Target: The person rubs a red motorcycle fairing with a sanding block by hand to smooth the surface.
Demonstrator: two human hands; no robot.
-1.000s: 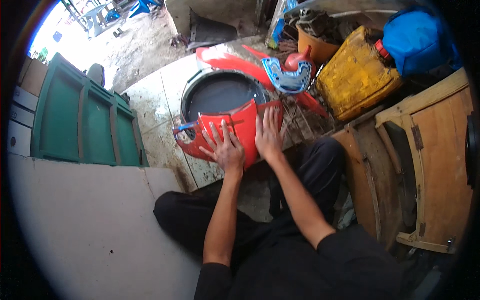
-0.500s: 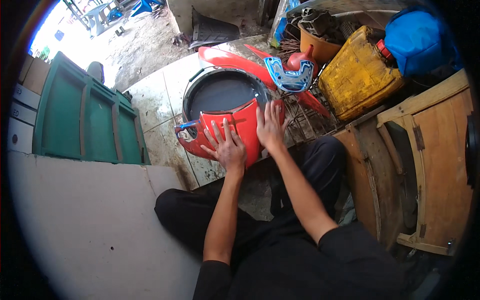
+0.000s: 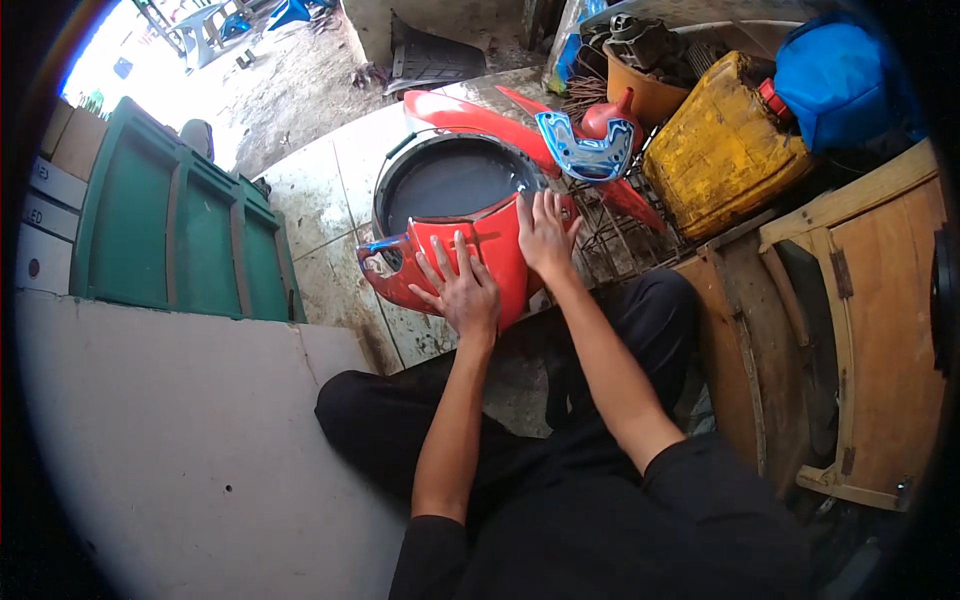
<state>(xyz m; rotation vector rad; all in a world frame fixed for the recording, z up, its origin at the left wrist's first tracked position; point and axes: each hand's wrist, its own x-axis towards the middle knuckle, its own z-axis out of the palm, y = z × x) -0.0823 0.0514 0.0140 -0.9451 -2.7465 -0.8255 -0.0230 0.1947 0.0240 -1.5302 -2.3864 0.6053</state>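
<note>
Touching a red panel [image 3: 508,265] with 2 spread hands [image 3: 470,298].

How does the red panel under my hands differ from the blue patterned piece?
The red panel is mostly plain, while the blue piece has pale markings. The red panel looks larger than the blue piece. Left hand and right hand lie on the red panel; neither touches the blue piece.
</note>
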